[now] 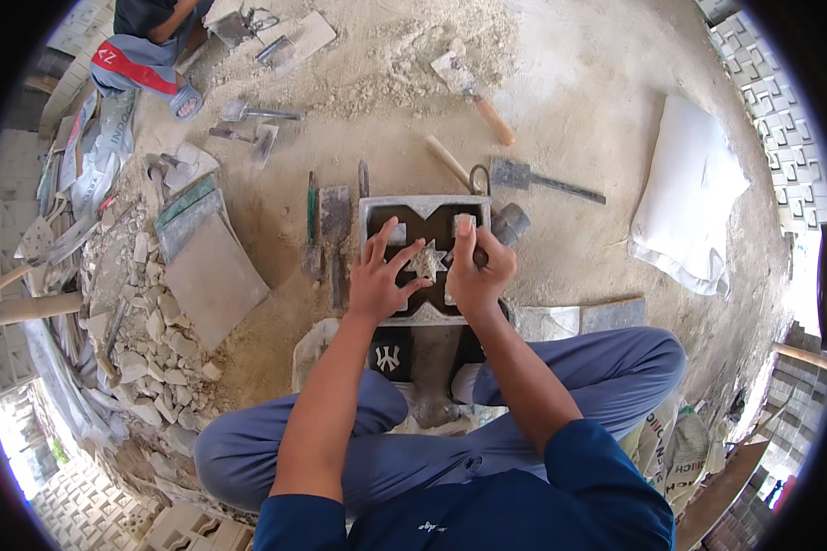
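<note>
Head view: grey mould (423,200) on ground in front of person, w/ pale star piece (427,262) mid-cavity. L hand (377,275) palm down, fingers splayed, index & thumb by star's edges, no grasp seen. R hand (481,271) fingers curled, thumb extended over pale block (457,221) in far R corner; can't tell if gripped. Green-handled tool (311,216) lies L.

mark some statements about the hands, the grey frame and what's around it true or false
1. The left hand is balled into a fist. False: its fingers are spread over the grey frame.
2. A star-shaped piece shows inside the frame. True.
3. The white sheet lies left of the frame. False: it lies to the right.
4. The green-handled tool lies left of the frame. True.
5. Another person shows at the upper left. True.
</note>
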A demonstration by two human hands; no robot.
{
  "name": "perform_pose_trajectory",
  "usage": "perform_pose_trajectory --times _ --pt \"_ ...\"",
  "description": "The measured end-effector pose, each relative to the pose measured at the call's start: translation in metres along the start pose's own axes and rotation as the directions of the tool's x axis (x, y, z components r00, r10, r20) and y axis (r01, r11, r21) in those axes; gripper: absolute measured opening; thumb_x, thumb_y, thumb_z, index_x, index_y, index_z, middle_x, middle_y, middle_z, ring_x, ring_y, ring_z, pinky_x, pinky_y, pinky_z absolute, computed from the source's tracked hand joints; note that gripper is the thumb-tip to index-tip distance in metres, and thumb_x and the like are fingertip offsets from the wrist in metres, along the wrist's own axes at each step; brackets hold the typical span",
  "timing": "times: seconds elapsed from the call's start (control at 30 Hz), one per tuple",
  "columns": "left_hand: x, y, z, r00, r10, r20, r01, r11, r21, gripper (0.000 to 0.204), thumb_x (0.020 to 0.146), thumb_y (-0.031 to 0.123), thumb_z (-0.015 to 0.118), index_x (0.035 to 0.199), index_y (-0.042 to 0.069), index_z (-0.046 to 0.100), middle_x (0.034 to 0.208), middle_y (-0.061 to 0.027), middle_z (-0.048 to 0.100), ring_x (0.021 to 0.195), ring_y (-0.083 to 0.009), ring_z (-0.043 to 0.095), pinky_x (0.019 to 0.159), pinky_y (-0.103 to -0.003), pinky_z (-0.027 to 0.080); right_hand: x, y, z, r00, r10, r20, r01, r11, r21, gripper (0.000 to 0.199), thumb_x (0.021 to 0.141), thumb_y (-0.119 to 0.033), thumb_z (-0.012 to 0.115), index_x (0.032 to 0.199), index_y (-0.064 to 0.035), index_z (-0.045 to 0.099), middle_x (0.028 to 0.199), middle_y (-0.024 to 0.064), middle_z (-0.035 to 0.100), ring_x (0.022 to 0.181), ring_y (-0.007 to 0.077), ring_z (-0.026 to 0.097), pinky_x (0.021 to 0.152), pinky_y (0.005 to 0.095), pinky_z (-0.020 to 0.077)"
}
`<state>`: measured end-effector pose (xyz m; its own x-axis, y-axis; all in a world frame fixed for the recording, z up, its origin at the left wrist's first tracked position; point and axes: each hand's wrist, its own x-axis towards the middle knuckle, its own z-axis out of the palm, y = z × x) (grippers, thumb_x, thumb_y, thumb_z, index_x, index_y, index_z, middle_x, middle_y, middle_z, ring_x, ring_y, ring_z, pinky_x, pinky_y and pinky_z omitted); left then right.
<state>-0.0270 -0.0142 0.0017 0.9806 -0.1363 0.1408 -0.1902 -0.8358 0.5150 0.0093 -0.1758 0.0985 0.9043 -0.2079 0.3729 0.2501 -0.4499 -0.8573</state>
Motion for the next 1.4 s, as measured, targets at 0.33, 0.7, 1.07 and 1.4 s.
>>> perform_pose_trajectory --times 0.33,0.7,1.07,1.4 --pt "-0.004 -0.005 -0.003 0.997 0.043 -0.068 -0.042 0.999 0.013 0.072 0.073 0.057 0.085 0.139 0.034 0.068 0.165 -0.0063 0.038 0.138 -0.0341 0.051 0.102 -0.052 0.051 0.050 0.015 -0.039 0.741 -0.118 0.661 -0.135 0.938 0.318 0.041 0.101 -0.020 0.062 0.066 0.0017 0.054 0.058 0.0048 0.051 0.055 0.0128 0.045 0.052 0.0324 0.0354" --pt "-0.008 -0.004 -0.004 0.999 0.025 -0.038 -0.025 1.000 -0.003 0.072 0.074 0.052 0.087 0.141 0.037 0.067 0.165 -0.0059 0.037 0.141 -0.0331 0.048 0.107 -0.051 0.049 0.050 0.008 -0.040 0.688 -0.094 0.720 -0.313 0.856 0.411 0.081 0.110 -0.063 0.013 0.055 -0.0065 0.032 0.053 0.0008 0.035 0.051 0.0130 0.032 0.051 0.0321 0.0253" --pt "-0.006 -0.002 -0.003 0.999 0.000 -0.033 -0.001 1.000 -0.011 0.072 0.072 0.051 0.088 0.140 0.036 0.067 0.165 -0.0051 0.038 0.140 -0.0324 0.050 0.107 -0.051 0.048 0.047 0.022 -0.026 0.733 -0.111 0.671 -0.203 0.906 0.371 0.082 0.111 -0.061 0.011 0.054 -0.0051 0.032 0.050 0.0012 0.034 0.050 0.0126 0.031 0.051 0.0323 0.0243" --pt "-0.006 -0.006 0.005 0.999 0.017 -0.047 -0.020 0.998 -0.062 0.070 0.075 0.056 0.084 0.140 0.039 0.066 0.167 -0.0033 0.035 0.140 -0.0341 0.048 0.103 -0.054 0.048 0.056 0.018 -0.027 0.665 -0.076 0.743 -0.276 0.900 0.339 0.073 0.108 -0.052 0.028 0.054 -0.0039 0.029 0.050 0.0007 0.030 0.050 0.0134 0.031 0.051 0.0334 0.0233"
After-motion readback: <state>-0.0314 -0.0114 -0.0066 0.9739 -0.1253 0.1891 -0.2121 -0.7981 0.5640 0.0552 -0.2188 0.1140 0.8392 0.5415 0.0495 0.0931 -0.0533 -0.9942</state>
